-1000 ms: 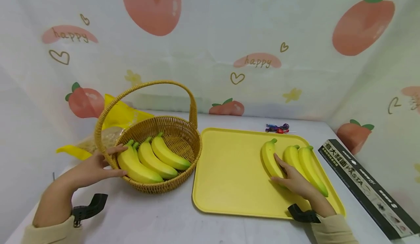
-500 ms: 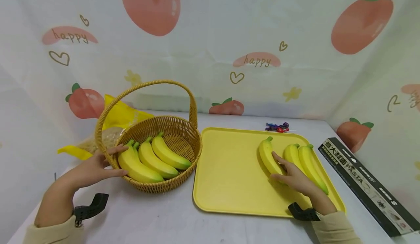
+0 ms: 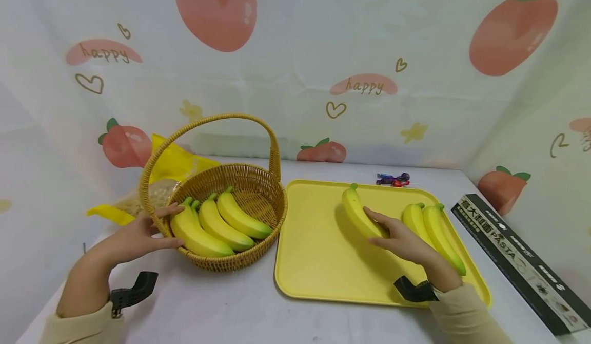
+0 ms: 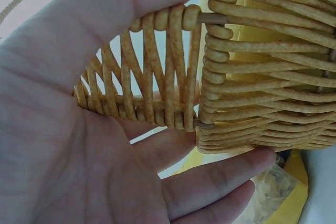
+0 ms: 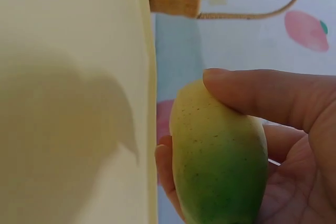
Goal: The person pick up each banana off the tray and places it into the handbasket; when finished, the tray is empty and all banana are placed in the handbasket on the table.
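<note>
My right hand (image 3: 397, 239) grips a yellow banana (image 3: 359, 213) by its lower end and holds it just above the yellow tray (image 3: 318, 251); in the right wrist view the banana's green-tipped end (image 5: 218, 166) sits between thumb and fingers. Two more bananas (image 3: 431, 231) lie on the tray to the right of that hand. My left hand (image 3: 138, 233) holds the left rim of the wicker basket (image 3: 244, 179), the thumb over the edge; the left wrist view shows the weave (image 4: 252, 66) against the palm. Three bananas (image 3: 217, 223) lie inside the basket.
A long black pasta box (image 3: 512, 256) lies at the table's right edge. Small wrapped candies (image 3: 392, 179) sit behind the tray. A yellow bag (image 3: 171, 167) lies behind the basket at the left. A fruit-print cloth closes off the back and sides.
My right hand has lifted one banana off the tray and carried it leftward, away from the other two. The left hand has stayed on the basket rim.
</note>
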A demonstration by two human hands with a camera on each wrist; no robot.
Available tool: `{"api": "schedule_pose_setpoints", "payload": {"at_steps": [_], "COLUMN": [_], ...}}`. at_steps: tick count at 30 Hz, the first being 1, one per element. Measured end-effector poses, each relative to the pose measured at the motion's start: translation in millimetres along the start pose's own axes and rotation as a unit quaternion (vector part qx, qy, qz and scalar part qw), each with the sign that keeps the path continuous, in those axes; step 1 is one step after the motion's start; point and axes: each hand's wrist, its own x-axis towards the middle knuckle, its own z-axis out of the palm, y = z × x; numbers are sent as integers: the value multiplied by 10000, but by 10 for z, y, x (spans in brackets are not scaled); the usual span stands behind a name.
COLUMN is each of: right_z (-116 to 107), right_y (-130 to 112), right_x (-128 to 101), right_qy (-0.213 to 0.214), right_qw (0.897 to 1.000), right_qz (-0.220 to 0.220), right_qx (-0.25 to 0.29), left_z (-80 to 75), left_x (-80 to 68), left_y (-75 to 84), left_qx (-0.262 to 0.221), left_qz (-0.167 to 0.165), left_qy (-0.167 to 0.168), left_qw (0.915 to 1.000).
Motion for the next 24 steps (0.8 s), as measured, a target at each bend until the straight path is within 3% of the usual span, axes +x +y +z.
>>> {"api": "schedule_pose_setpoints", "payload": {"at_steps": [11, 24], "right_z": [70, 216], "right_y": [-288, -713], "right_x": [273, 556], "right_qy": [-262, -681], "right_qw": [9993, 9909], "right_qz": [-259, -1161], "right_qx": [-32, 0], "left_z": [5, 8], "left_x": [1, 9], "left_y": [-4, -3], "left_qx": [-56, -24], "left_qz": [224, 158], "left_qy": [-21, 24], "left_qw": [9997, 9999]}}
